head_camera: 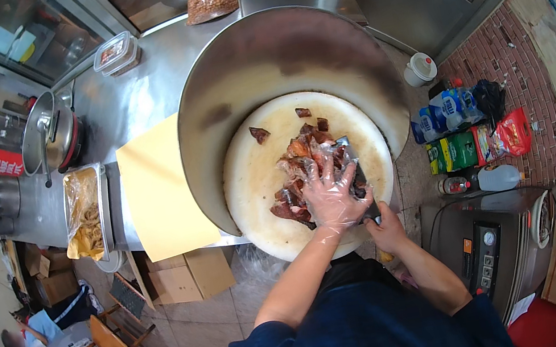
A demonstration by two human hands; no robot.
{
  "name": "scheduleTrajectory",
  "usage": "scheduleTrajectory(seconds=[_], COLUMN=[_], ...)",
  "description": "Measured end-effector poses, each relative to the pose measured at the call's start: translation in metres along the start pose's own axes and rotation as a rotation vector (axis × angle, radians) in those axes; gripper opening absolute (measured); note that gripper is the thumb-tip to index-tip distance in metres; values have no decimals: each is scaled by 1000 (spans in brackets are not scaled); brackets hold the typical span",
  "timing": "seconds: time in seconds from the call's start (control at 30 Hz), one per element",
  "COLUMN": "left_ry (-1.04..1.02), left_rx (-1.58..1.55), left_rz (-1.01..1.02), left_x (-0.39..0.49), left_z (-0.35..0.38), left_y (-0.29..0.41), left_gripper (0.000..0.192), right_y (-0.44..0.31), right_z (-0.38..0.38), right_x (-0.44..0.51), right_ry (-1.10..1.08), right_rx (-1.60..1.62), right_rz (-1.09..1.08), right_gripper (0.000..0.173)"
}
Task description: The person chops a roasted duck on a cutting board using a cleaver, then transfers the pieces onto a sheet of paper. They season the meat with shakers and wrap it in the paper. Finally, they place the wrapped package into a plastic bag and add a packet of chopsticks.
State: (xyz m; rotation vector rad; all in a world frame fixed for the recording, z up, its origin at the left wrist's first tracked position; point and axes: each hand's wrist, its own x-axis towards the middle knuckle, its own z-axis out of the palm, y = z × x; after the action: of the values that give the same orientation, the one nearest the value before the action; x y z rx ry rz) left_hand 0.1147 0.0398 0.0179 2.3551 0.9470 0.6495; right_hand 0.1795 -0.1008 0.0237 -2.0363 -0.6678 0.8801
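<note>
A round white chopping board (256,177) bears a heap of dark reddish-brown cooked meat pieces (292,209), with a few loose pieces (260,134) on its far part. My left hand (334,194), in a clear plastic glove, lies spread over the meat, its fingers apart and its palm against the heap. My right hand (388,229) is closed round the handle of a broad-bladed cleaver (371,207), whose blade stands along the right side of the meat, partly hidden by my left hand. A curved metal guard (279,46) rises around the board's far and left sides.
Left of the guard, a yellow sheet (162,193) lies on the steel counter (134,104), near a metal tray of food (88,210), pans (50,129) and lidded plastic boxes (116,53). At right are bottles (499,177) and a control-panelled appliance (488,243). A person (42,331) sits far left.
</note>
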Motion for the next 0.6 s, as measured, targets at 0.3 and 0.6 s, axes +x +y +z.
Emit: scheduleTrajectory(seconds=[0.3, 0.6], left_ry=[-92, 163], left_rx=[174, 43], left_rz=[160, 185], left_x=[3, 9], left_z=[-45, -84], left_y=[42, 60], left_gripper=[59, 61], right_y=[-20, -13], right_z=[-21, -34], right_x=[-27, -31], right_ry=[47, 62], right_rx=[129, -14], right_rz=[112, -47], right_gripper=[15, 16])
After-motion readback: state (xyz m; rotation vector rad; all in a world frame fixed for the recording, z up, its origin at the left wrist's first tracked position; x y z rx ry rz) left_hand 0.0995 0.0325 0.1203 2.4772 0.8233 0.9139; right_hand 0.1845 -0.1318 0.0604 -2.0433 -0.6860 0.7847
